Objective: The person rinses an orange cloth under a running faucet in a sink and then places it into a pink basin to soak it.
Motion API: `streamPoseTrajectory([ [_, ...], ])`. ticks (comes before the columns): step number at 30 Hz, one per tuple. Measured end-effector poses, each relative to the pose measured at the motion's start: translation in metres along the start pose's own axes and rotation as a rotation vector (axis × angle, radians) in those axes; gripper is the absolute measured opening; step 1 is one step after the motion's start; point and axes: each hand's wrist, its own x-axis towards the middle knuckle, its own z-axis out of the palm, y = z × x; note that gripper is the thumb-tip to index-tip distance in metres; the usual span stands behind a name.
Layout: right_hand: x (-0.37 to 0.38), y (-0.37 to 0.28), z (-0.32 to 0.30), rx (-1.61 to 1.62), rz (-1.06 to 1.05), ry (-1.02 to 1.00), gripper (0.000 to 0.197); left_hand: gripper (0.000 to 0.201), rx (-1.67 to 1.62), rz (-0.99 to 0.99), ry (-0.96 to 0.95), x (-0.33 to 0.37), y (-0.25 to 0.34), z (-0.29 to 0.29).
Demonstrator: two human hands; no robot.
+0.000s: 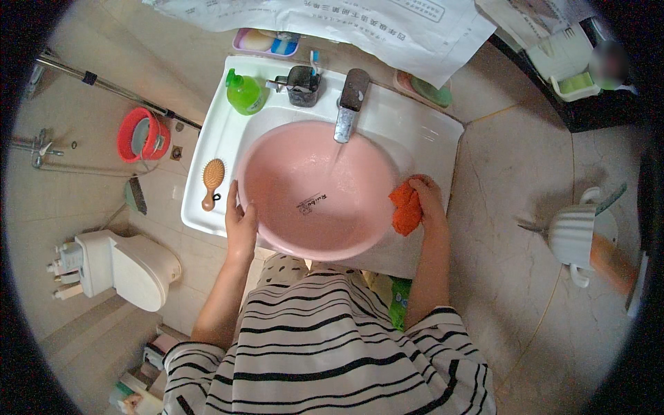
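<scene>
A round pink basin sits in the white sink, and a thin stream runs into it from the chrome tap. My left hand rests against the basin's left rim, its fingers stretched out and the thumb apart. At the basin's right side, my right hand is closed on a bunched orange-red cloth, which hangs beside the rim. A wooden hairbrush lies on the sink's left ledge, near my left hand, with a small black ring by its handle.
Behind the basin stand a green pump bottle and a dark cup with a toothbrush. Printed paper sheets hang above the sink. To the left are a toilet and a red bucket; a white cup-shaped holder is at right.
</scene>
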Motion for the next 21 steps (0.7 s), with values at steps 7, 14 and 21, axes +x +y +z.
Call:
streamPoseTrajectory([
  [7, -0.002, -0.03, 0.074, 0.003, -0.122, -0.093, 0.024, 0.056, -0.008, -0.052, 0.026, 0.002, -0.002, 0.005],
  [14, 0.015, 0.029, 0.074, -0.772, -0.362, 0.009, 0.047, 0.061, -0.071, 0.017, 0.021, -0.002, -0.007, 0.004],
  [21, 0.001, 0.031, 0.044, -0.709, -0.042, 0.068, 0.057, 0.061, -0.078, 0.059, -0.012, -0.018, -0.01, -0.007],
])
